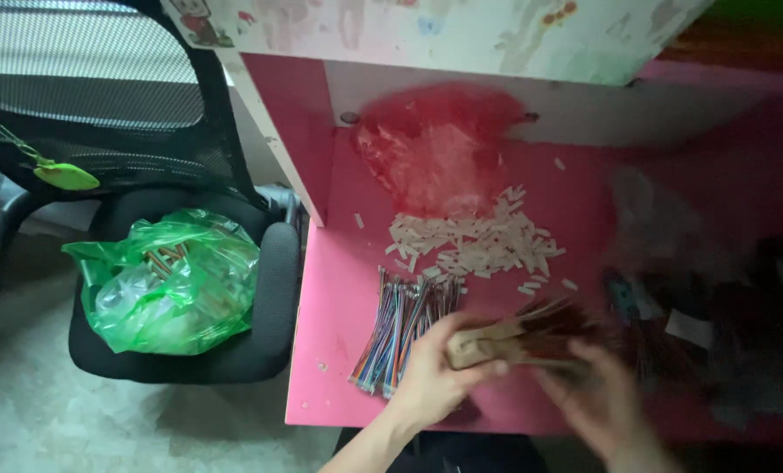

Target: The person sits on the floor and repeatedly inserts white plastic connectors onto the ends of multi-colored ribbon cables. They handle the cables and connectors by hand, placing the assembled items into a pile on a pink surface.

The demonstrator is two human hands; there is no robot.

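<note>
Desk, pink, beside black chair on carpet.

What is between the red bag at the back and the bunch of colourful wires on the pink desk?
A heap of small white pieces lies on the pink desk between the red bag and the colourful wires, seen in the head view.

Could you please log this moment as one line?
left hand: holds wire bundle | right hand: on bundle, blurred | loose wires, white connectors on pink desk

The pink surface is looking smooth and matt; the green bag is showing glossy, crinkled plastic, and the chair back is showing black mesh cloth.
</note>
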